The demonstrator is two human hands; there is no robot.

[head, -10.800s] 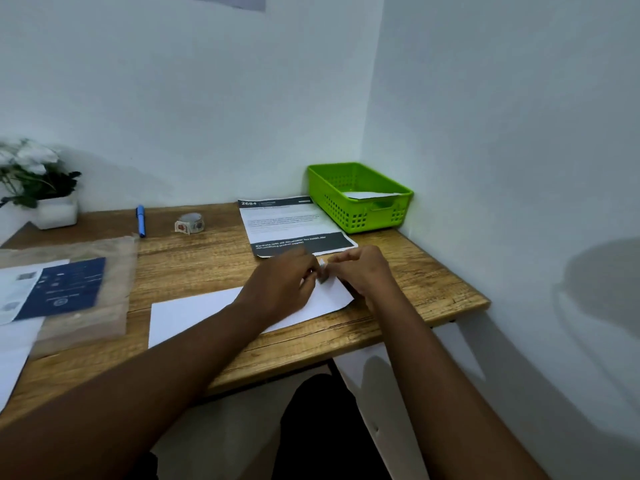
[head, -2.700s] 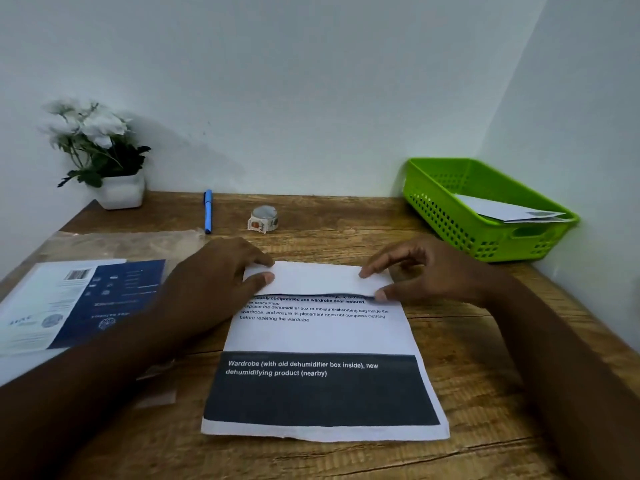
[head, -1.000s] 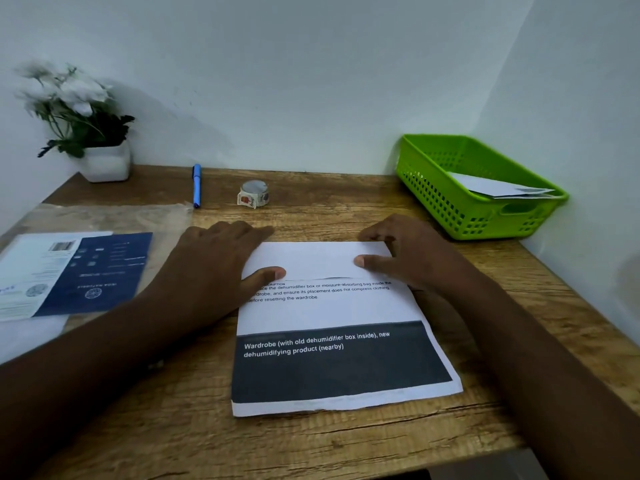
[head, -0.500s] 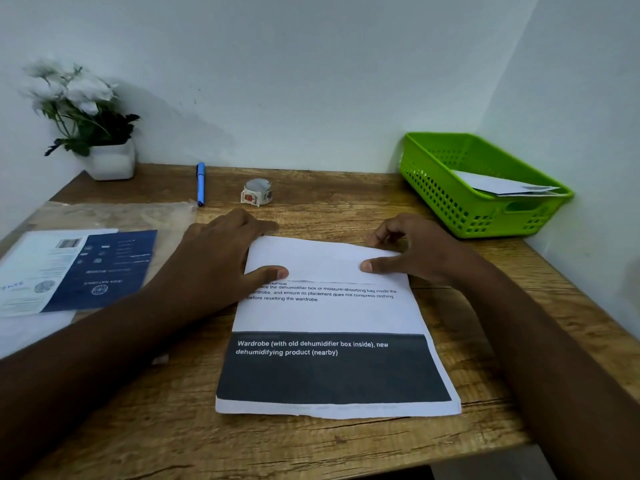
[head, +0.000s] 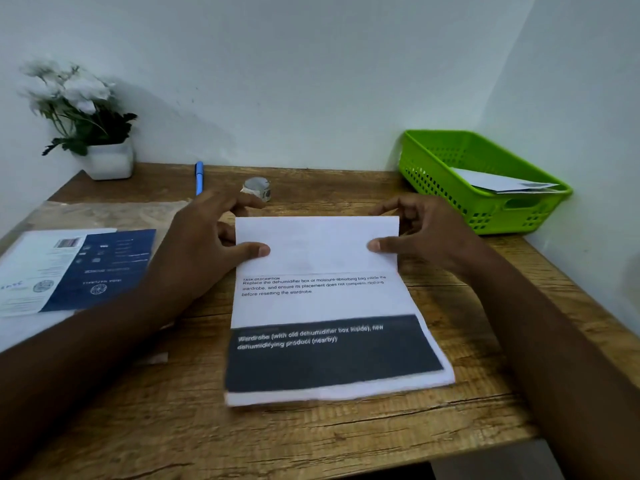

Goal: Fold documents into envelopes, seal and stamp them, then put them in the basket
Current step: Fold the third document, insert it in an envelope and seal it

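A printed document (head: 322, 306) with a dark band near its bottom lies in the middle of the wooden desk. Its top part is folded toward me and lifted off the desk. My left hand (head: 204, 251) pinches the left edge of that folded part, thumb on top. My right hand (head: 426, 237) pinches the right edge the same way. The green basket (head: 429, 168) stands at the back right with a white envelope (head: 498, 183) inside it. A small roll of stamps (head: 257, 188) sits behind the document.
A blue pen (head: 199, 176) lies at the back. A white pot of flowers (head: 104, 157) stands in the back left corner. A clear plastic sleeve (head: 114, 216) with a blue and white leaflet (head: 83, 268) covers the left side. Walls close the back and right.
The folded top part, pressed flat half a second ago, is now raised and pulled further toward me, covering more text. Both hands have shifted from pressing the crease to pinching its side edges.
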